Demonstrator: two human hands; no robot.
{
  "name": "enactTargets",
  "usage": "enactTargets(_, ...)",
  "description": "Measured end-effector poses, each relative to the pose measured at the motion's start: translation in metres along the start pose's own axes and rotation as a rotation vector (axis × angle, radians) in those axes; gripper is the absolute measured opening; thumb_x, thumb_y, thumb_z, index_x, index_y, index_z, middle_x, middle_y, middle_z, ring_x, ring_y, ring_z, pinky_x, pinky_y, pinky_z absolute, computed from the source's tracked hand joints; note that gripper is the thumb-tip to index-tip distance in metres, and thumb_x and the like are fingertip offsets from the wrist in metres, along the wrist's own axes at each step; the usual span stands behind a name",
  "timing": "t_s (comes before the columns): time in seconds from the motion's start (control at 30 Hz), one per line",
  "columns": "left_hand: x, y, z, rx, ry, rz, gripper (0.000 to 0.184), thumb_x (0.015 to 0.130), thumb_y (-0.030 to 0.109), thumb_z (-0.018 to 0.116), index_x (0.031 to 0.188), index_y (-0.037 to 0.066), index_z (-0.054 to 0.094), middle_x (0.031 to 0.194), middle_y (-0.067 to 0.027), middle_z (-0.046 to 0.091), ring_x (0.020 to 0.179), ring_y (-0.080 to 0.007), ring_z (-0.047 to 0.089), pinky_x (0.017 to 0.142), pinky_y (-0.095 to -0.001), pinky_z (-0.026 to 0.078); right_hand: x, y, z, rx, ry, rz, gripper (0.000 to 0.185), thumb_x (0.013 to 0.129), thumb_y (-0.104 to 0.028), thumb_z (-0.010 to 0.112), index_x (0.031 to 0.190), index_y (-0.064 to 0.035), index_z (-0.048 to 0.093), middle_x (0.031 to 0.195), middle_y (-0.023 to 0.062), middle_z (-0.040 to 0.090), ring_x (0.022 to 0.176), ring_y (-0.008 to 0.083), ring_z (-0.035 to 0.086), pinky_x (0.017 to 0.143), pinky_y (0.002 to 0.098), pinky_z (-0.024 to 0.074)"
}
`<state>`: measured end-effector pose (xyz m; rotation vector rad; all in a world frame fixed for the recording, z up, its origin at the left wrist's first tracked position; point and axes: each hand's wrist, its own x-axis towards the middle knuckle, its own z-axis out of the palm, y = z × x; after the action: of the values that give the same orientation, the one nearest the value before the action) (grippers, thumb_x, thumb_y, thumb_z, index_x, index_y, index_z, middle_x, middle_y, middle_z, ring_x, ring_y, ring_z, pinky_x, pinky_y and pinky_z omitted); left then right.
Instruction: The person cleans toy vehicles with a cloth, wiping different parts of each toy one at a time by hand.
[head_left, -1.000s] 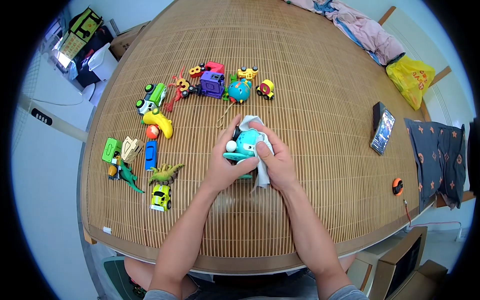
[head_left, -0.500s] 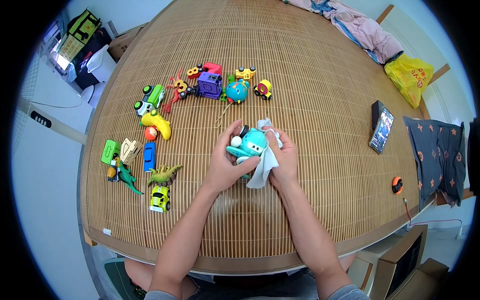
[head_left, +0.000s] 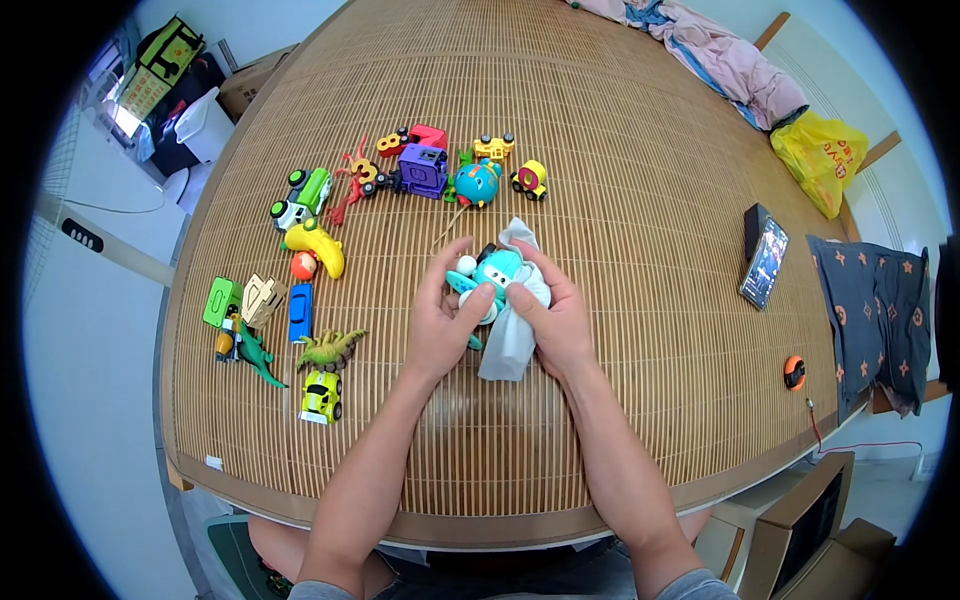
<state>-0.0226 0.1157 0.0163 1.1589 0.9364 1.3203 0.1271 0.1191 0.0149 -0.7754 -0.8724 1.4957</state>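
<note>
Both hands are together over the middle of the bamboo mat (head_left: 480, 450). My left hand (head_left: 442, 325) is closed around a turquoise toy (head_left: 498, 268) with a small pale face, white round parts and a dark wheel-like part. A white cloth or wipe (head_left: 512, 345) is gripped in my right hand (head_left: 562, 325), pressed against the toy's right side and hanging down below it. Part of the toy is hidden behind the cloth and my thumbs. Beyond my hands lies a teal round toy (head_left: 476, 184) with a string.
Left are a yellow banana toy (head_left: 318, 247), a blue car (head_left: 300, 313), a green dinosaur (head_left: 258, 355) and a lime car (head_left: 321, 397). A purple block toy (head_left: 423, 170) lies farther off. Right are a phone (head_left: 765, 262) on a stand and an orange-black round object (head_left: 795, 372).
The toy has turned and shifted slightly left between my hands. The cloth now covers more of its right side, and my right thumb has moved left onto it.
</note>
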Motion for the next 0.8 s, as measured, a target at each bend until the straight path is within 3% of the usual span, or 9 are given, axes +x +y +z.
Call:
enactTargets(0.03,0.001,-0.001,-0.001,0.019,-0.029,0.014,0.060,0.088,0.015,0.067,0.137,0.000,0.035,0.116,-0.0110,0.053,0.098,-0.0152,0.061,0.078,-0.0269,0.052,0.000,0.000,0.001,-0.089,-0.025,-0.040,0.048,0.087,-0.015,0.069,0.130,-0.0007,0.052,0.117,0.0096,0.061,0.103,0.0147,0.059,0.089,0.0292,0.0495)
enactTargets(0.07,0.001,0.000,-0.001,0.020,-0.028,0.014,0.060,0.088,0.015,0.067,0.137,0.000,0.035,0.116,-0.0110,0.053,0.098,-0.0152,0.061,0.078,-0.0269,0.052,0.000,0.001,0.001,-0.177,-0.051,-0.079,0.051,0.086,-0.015,0.071,0.130,-0.0008,0.051,0.117,0.0096,0.061,0.104,0.0148,0.059,0.089,0.0293,0.0491)
enactTargets(0.13,-0.001,0.007,0.001,0.019,-0.079,-0.068,0.064,0.082,0.013,0.071,0.135,0.002,0.039,0.121,-0.0088,0.051,0.110,-0.0171,0.053,0.093,-0.0309,0.046,0.000,0.003,0.003,-0.157,-0.028,-0.077,0.052,0.085,-0.016,0.072,0.131,-0.0005,0.051,0.117,0.0097,0.061,0.104,0.0151,0.059,0.089,0.0294,0.0490)
enactTargets(0.33,-0.002,0.011,0.000,0.152,-0.178,-0.068,0.084,0.065,0.007,0.084,0.134,0.005,0.035,0.124,-0.0092,0.048,0.112,-0.0190,0.054,0.093,-0.0331,0.048,0.000,0.004,0.001,-0.164,0.029,-0.063,0.052,0.086,-0.017,0.071,0.131,0.0002,0.050,0.116,0.0108,0.061,0.104,0.0156,0.059,0.089,0.0296,0.0491)
enactTargets(0.53,-0.001,0.010,0.003,0.090,-0.141,-0.096,0.078,0.069,0.007,0.081,0.133,0.004,0.036,0.122,-0.0095,0.050,0.112,-0.0184,0.054,0.093,-0.0325,0.048,0.000,0.006,0.002,-0.248,0.019,-0.112,0.053,0.092,-0.025,0.063,0.135,-0.0003,0.045,0.124,0.0126,0.056,0.113,0.0182,0.054,0.097,0.0318,0.0431)
enactTargets(0.63,0.000,0.007,0.002,0.034,-0.109,-0.094,0.075,0.072,0.007,0.078,0.133,0.003,0.035,0.121,-0.0101,0.050,0.112,-0.0187,0.054,0.093,-0.0327,0.048,0.000,0.005,0.004,-0.057,-0.014,-0.104,0.056,0.094,-0.023,0.060,0.141,-0.0011,0.038,0.130,0.0141,0.051,0.120,0.0202,0.049,0.103,0.0331,0.0376)
enactTargets(0.7,0.001,0.003,0.001,0.002,-0.088,-0.069,0.073,0.074,0.006,0.077,0.133,0.003,0.035,0.121,-0.0104,0.050,0.112,-0.0189,0.054,0.094,-0.0327,0.048,-0.001,0.003,0.002,-0.260,-0.078,-0.175,0.059,0.092,-0.017,0.059,0.143,-0.0013,0.033,0.133,0.0149,0.048,0.124,0.0212,0.047,0.105,0.0334,0.0357)
enactTargets(0.8,0.002,0.000,-0.002,-0.012,-0.081,-0.050,0.071,0.076,0.007,0.075,0.134,0.003,0.035,0.121,-0.0110,0.050,0.112,-0.0192,0.054,0.094,-0.0327,0.047,0.000,0.004,0.000,-0.297,-0.098,-0.164,0.058,0.090,-0.013,0.059,0.142,-0.0005,0.035,0.132,0.0146,0.049,0.121,0.0204,0.048,0.103,0.0330,0.0371)
